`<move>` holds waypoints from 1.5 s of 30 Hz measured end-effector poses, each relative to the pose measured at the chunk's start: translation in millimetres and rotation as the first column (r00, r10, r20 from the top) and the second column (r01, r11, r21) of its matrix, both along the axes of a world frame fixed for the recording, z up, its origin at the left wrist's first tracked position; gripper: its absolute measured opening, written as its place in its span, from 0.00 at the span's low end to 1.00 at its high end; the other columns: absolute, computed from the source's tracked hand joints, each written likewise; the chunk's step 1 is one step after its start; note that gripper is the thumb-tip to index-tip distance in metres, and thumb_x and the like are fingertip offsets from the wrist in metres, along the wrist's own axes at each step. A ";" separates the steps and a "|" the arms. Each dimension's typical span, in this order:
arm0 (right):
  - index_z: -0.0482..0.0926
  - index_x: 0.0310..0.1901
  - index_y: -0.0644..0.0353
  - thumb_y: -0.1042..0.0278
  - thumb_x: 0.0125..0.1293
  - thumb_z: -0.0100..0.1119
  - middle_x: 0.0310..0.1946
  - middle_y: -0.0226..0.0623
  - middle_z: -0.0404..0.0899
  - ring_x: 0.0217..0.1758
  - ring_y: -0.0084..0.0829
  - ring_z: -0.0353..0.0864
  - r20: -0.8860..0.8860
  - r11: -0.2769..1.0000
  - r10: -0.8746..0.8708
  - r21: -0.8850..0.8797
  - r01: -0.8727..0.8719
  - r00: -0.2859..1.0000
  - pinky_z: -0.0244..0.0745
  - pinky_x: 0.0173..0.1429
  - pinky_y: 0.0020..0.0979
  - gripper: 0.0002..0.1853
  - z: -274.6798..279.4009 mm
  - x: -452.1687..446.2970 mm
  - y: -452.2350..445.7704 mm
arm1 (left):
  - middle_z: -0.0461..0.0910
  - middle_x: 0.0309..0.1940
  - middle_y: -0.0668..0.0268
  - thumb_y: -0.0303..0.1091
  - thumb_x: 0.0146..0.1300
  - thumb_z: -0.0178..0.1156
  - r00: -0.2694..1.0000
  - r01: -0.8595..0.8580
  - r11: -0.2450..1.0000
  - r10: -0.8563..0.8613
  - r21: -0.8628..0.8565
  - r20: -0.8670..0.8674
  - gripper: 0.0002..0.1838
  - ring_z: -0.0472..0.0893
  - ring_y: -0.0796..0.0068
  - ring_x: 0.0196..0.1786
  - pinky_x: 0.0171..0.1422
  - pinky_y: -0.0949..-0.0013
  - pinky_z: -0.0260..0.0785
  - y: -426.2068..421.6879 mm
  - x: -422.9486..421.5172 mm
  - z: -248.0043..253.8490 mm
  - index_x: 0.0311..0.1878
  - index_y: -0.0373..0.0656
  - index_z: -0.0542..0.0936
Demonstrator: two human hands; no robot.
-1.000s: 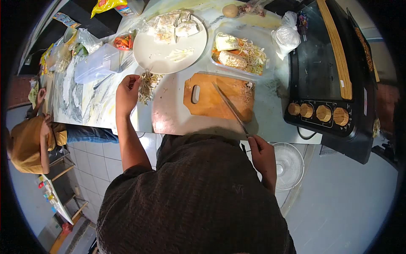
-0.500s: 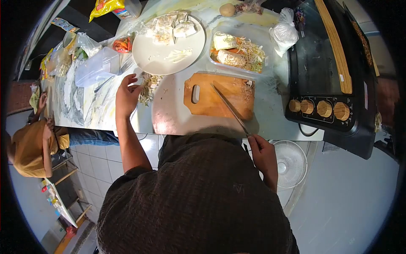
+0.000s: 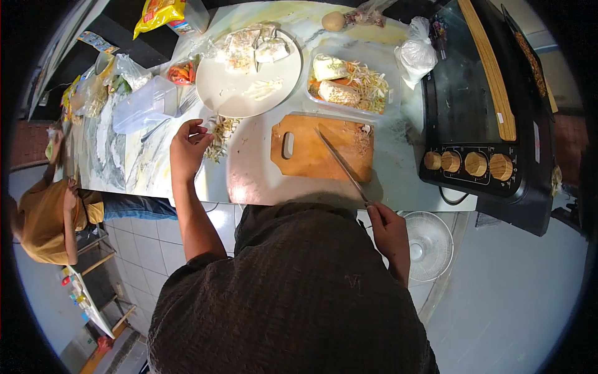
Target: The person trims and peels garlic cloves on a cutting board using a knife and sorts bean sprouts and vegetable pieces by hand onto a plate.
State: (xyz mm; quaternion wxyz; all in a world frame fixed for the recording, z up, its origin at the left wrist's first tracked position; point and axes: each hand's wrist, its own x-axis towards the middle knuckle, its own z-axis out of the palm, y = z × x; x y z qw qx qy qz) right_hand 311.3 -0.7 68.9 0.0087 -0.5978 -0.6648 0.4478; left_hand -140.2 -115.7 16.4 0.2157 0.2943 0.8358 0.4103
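My left hand (image 3: pixel 189 149) is beside a small pile of pale, stringy scraps (image 3: pixel 219 138), perhaps bean sprout trimmings. Its fingers are curled towards the thumb, and whatever is between them is too small to name. In my right hand (image 3: pixel 389 232) is the handle of a knife (image 3: pixel 342 163). The long blade lies slanted over the wooden cutting board (image 3: pixel 298 163), its tip near the upper middle. A few dark crumbs show at the board's upper right corner. Behind the board stands a clear plastic container (image 3: pixel 391 93) of sprouts, shredded carrot and two pale blocks.
A large plate (image 3: pixel 218 93) bears white pieces and thin strips. Left of it are an empty-looking clear tub (image 3: pixel 134 112) and a bag of red chillies (image 3: pixel 182 73). A bag of white powder (image 3: pixel 416 53) and a black stove (image 3: pixel 464 118) stand right. Another person (image 3: pixel 47 218) is at far left.
My left hand has moved slightly right and lower, closer to the scraps, and its fingers have drawn nearer the thumb. The knife stays over the board in my right hand. The view has shifted slightly.
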 end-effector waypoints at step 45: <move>0.83 0.57 0.67 0.52 0.76 0.60 0.27 0.39 0.85 0.30 0.22 0.78 -0.111 0.985 -0.158 0.049 0.164 0.981 0.73 0.38 0.30 0.24 -2.6 16.7 -10.2 | 0.89 0.35 0.63 0.32 0.68 0.69 0.829 0.504 0.800 -0.554 0.326 0.077 0.11 0.85 0.78 0.38 0.44 0.71 0.78 117.7 156.4 -24.4 0.49 0.37 0.85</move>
